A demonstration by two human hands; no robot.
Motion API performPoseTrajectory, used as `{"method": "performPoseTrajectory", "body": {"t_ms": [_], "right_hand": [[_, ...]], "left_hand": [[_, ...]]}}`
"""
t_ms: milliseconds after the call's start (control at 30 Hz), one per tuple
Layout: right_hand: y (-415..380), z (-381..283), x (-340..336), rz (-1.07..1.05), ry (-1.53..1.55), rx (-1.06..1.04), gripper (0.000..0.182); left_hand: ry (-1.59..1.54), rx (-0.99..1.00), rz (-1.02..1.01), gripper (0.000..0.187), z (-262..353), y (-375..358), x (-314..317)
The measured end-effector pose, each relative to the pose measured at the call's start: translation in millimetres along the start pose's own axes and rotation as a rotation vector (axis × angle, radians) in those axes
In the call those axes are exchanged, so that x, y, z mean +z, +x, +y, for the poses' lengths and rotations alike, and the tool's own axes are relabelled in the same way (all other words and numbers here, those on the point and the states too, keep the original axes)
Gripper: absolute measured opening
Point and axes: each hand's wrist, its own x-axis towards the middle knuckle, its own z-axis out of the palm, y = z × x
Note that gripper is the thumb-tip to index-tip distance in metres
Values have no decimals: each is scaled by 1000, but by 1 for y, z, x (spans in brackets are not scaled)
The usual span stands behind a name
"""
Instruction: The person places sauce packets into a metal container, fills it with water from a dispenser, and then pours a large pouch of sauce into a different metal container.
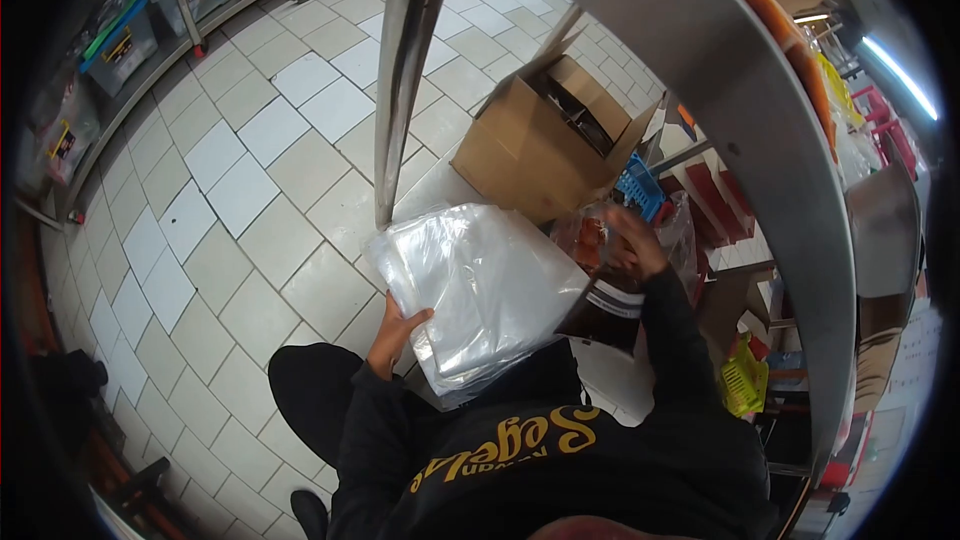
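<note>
the left hand grips with its thumb on top; the right hand reaches farther forward, its fingers apparently partly extended, though blurred.

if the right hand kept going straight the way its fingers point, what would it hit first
Probably the clear bag with reddish contents right by the fingers of the right hand, then the cardboard box beyond, though depth is unclear.
</note>
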Motion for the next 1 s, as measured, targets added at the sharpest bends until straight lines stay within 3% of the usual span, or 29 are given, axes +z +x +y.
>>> {"method": "performPoseTrajectory", "body": {"t_ms": [100,200,300,367,400,467,567,600,667,767,1000], "right_hand": [[34,-17,7,-109,46,21,42],[107,22,-18,-42,177,16,43],[150,51,-26,145,38,-4,47],[159,63,-18,388,-425,-117,45],[161,66,-12,387,-427,-120,45],[167,67,4,586,-684,-535,47],[201,51,10,616,-619,-577,50],[207,52,11,621,-616,-564,50],[226,51,11,642,-842,-214,52],[292,131,-41,572,-809,-265,54],[197,61,45,637,-701,-249,32]], "left_hand": [[-2,24,12,82,-1,1,0],[-17,61,31,81,-1,1,1],[-6,39,54,81,1,-2,5],[-34,7,45,80,4,-4,6],[-35,11,45,80,2,-5,6],[20,30,73,79,-1,-2,5],[20,37,72,78,-4,0,3],[26,26,70,78,-6,-2,3],[24,31,89,80,-6,0,2],[-19,25,120,79,0,-4,8],[-15,38,151,81,-9,1,6]]}}
